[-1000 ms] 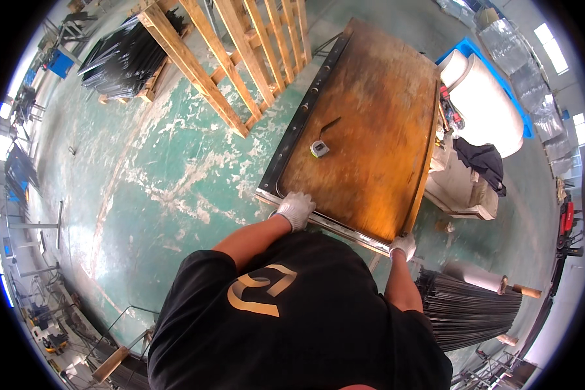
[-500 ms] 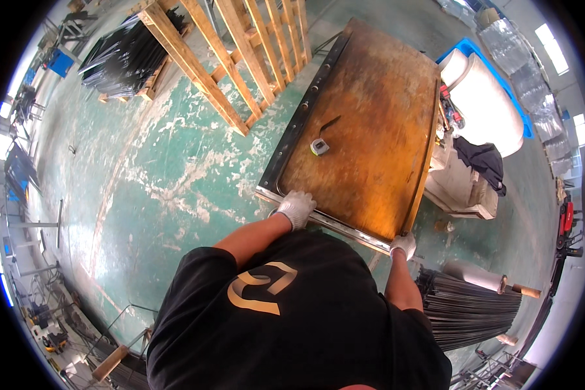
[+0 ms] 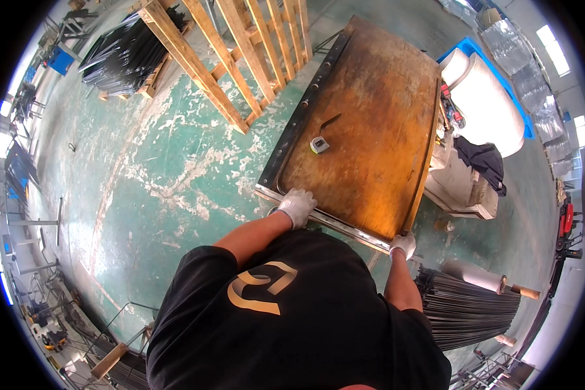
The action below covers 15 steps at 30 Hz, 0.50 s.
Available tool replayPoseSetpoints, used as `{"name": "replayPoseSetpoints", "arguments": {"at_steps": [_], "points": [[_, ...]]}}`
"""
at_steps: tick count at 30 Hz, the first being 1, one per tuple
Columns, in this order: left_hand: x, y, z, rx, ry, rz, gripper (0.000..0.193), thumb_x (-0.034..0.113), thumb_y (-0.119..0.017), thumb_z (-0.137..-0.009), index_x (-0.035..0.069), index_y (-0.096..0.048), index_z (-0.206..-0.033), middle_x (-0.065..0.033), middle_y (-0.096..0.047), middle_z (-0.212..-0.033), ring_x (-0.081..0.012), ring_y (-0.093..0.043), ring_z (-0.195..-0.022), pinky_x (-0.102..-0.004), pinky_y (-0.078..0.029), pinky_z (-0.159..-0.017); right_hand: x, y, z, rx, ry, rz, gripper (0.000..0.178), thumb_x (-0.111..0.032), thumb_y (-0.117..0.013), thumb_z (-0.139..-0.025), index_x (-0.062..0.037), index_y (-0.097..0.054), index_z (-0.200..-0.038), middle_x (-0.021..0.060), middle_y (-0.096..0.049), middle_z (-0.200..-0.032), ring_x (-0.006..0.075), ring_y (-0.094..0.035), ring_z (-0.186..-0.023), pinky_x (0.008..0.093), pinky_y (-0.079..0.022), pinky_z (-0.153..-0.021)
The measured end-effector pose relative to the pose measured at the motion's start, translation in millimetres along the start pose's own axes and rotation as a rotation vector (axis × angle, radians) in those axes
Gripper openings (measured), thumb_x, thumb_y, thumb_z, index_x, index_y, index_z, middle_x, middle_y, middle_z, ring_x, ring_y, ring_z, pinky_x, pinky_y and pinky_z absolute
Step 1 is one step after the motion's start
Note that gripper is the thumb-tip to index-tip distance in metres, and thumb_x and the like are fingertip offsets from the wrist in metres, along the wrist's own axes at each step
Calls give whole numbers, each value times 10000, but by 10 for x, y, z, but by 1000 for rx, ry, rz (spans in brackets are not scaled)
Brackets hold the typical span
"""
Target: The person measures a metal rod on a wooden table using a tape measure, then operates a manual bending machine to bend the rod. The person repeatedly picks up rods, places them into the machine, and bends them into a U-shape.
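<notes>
A worktable with a worn, rust-brown top (image 3: 364, 123) stands in front of me. Along its near edge runs a long, shiny metal strip (image 3: 351, 230). My left hand (image 3: 298, 207), in a white knit glove, is closed over this strip near the left corner. At the right near corner my right hand (image 3: 403, 244), gloved the same way, is closed around the strip's end; its fingertips are partly hidden. A tape measure (image 3: 318, 145) lies on the tabletop beyond my left hand, with a dark thin piece (image 3: 331, 121) beside it.
A black rail with holes (image 3: 301, 107) lines the table's left side. Upright wooden pallet frames (image 3: 208, 71) stand to the left. On the right are a cart (image 3: 461, 188) with tools and dark cloth, large white rolls (image 3: 487, 97), and a bundle of dark bars (image 3: 471, 309).
</notes>
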<state>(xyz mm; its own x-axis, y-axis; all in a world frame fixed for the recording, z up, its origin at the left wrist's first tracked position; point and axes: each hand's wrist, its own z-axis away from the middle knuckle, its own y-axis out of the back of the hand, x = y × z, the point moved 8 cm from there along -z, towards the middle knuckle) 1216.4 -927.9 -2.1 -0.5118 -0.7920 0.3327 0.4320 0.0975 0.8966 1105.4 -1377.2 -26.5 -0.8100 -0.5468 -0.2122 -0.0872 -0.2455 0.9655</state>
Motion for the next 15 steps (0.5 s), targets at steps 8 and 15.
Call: {"name": "replayPoseSetpoints", "arguments": {"at_steps": [8,15], "points": [[-8,-1,-51,-47,-9,-24,260,154,-739,-866,108,-777,-1119,-143,-730,-1191,-333,-711,-1175,-481,-547,-1001,-32,20,13,1,-4,9,339,-154,-707,-896,-121,-813,-1216,201,-804,-1222,397,-771,-1138,484,-609,-977],[-14,-15,-60,-50,-13,-29,244,164,-727,-888,110,-778,-1121,-140,-734,-1187,-330,-716,-1171,-483,-549,-1003,38,-53,-33,-8,-11,14,335,-157,-677,-913,-134,-818,-1216,187,-802,-1240,390,-765,-1159,487,-604,-990]]}}
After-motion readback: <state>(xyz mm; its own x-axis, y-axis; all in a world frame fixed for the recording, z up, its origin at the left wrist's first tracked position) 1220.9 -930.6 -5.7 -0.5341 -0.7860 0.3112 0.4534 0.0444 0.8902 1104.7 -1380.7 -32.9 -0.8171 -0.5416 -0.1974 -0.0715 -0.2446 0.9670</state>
